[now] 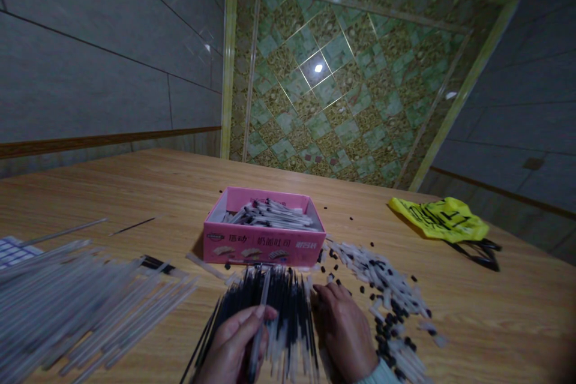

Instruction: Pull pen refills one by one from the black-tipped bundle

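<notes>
My left hand [236, 342] is closed round a clear thin tube [265, 294], its thumb and fingers pressed on it, above a pile of thin black refills [288, 312] with pale ends. My right hand [344, 324] rests at the right side of that pile, its fingers curled together near the table; whether they pinch something is hidden. Behind the hands stands a pink box [265, 246] holding many assembled pens [279, 216]. Clear tubes [90, 306] lie in a wide heap on the left.
Small white pieces [378, 270] and black caps [387, 330] are scattered right of my right hand. A yellow bag [441, 219] and dark glasses [479, 252] lie farther right on the wooden table [157, 186]. A checked cloth [18, 252] sits at the left edge.
</notes>
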Demonstrator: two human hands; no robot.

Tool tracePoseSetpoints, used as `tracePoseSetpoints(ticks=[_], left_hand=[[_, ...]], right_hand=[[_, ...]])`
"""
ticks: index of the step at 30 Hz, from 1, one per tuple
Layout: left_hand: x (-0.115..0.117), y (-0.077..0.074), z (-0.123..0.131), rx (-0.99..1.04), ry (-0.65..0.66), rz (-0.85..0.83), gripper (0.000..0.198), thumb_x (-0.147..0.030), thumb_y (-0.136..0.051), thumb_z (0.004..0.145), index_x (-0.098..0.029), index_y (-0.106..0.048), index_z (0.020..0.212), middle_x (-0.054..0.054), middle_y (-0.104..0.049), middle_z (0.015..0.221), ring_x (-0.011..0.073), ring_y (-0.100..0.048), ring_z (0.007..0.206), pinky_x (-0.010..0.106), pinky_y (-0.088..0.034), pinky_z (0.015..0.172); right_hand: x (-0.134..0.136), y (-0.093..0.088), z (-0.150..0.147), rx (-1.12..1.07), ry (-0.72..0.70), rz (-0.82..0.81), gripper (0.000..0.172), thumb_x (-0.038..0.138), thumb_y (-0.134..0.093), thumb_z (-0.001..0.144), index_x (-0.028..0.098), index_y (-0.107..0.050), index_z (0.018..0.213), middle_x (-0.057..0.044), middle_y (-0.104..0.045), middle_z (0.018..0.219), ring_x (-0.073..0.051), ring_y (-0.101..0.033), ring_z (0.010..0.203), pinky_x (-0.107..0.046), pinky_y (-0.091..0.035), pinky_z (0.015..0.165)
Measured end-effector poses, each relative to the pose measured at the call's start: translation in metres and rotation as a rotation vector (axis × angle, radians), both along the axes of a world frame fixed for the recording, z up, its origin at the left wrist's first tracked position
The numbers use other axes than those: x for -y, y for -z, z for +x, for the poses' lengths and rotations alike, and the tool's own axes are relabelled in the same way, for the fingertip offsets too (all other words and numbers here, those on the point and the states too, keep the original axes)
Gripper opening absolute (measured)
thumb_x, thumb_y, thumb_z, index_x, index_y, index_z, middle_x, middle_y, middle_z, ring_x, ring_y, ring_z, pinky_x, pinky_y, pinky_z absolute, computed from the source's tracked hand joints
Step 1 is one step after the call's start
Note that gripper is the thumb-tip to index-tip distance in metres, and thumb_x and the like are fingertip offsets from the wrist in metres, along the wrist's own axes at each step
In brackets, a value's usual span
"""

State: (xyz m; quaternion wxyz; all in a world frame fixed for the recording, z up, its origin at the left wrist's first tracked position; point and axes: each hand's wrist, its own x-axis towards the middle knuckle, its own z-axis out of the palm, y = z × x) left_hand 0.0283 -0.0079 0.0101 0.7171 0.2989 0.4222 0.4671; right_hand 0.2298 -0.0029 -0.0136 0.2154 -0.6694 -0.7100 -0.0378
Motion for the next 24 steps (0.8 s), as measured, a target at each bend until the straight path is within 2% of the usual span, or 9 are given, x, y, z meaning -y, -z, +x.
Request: tracePoseSetpoints(ticks=[6,9,12,15,18,21,24], left_hand=[[-0.001,0.002,0.0,0.03,0.044,-0.003,0.03,-0.043,-0.064,0.069,-0.014,-0.065,0.076,-0.006,-0.04,0.044,0.0041,-0.026,0.04,0.017,-0.014,0.037],[-0.002,0.005,0.001,0.022,0.071,0.041,0.032,-0.045,-0.065,0.067,-0.014,-0.065,0.072,-0.007,-0.037,0.042,0.004,-0.024,0.039,0.017,-0.014,0.037],[-0.004,0.009,0.003,-0.007,0.103,0.088,0.036,-0.05,-0.065,0.064,-0.014,-0.065,0.068,-0.008,-0.034,0.041,0.0036,-0.023,0.039,0.017,-0.014,0.038],[-0.004,0.011,0.003,-0.051,0.148,0.123,0.04,-0.053,-0.065,0.063,-0.013,-0.064,0.066,-0.008,-0.036,0.042,0.0041,-0.026,0.039,0.018,-0.015,0.039],[-0.003,0.01,0.004,-0.079,0.181,0.136,0.04,-0.052,-0.066,0.062,-0.013,-0.065,0.065,-0.008,-0.037,0.042,0.0046,-0.028,0.039,0.019,-0.016,0.039],[-0.001,0.009,0.004,-0.096,0.18,0.162,0.038,-0.051,-0.065,0.064,-0.013,-0.065,0.065,-0.007,-0.037,0.041,0.0047,-0.028,0.039,0.019,-0.016,0.04],[-0.002,0.009,0.003,-0.114,0.2,0.152,0.038,-0.051,-0.063,0.066,-0.014,-0.066,0.067,-0.008,-0.035,0.04,0.0042,-0.024,0.037,0.019,-0.013,0.037]], right_hand=[[0.002,0.001,0.001,0.045,0.059,-0.009,0.028,0.01,-0.043,0.079,0.022,-0.062,0.096,-0.007,-0.061,0.087,-0.023,-0.056,0.084,-0.03,-0.041,0.067],[0.001,0.004,0.004,-0.051,0.057,0.043,0.029,0.01,-0.043,0.079,0.02,-0.061,0.099,-0.009,-0.062,0.088,-0.025,-0.056,0.085,-0.033,-0.043,0.07],[0.0,0.005,0.004,-0.355,0.003,0.143,0.025,0.016,-0.044,0.082,0.019,-0.059,0.102,-0.009,-0.062,0.097,-0.024,-0.056,0.093,-0.034,-0.043,0.081],[0.003,0.004,-0.004,-0.734,-0.076,0.163,0.021,0.027,-0.045,0.085,0.02,-0.059,0.099,-0.008,-0.062,0.102,-0.022,-0.055,0.1,-0.033,-0.042,0.087],[0.006,0.004,-0.016,-1.048,-0.095,0.076,0.026,0.036,-0.047,0.085,0.02,-0.056,0.103,-0.009,-0.06,0.106,-0.022,-0.059,0.091,-0.031,-0.049,0.075],[0.008,0.003,-0.023,-1.24,-0.084,0.03,0.034,0.04,-0.056,0.08,0.019,-0.056,0.106,-0.011,-0.06,0.107,-0.022,-0.06,0.083,-0.027,-0.049,0.061],[0.006,0.0,-0.023,-1.357,-0.136,0.039,0.029,0.038,-0.067,0.072,0.018,-0.061,0.093,-0.008,-0.064,0.09,-0.02,-0.059,0.078,-0.025,-0.047,0.06]])
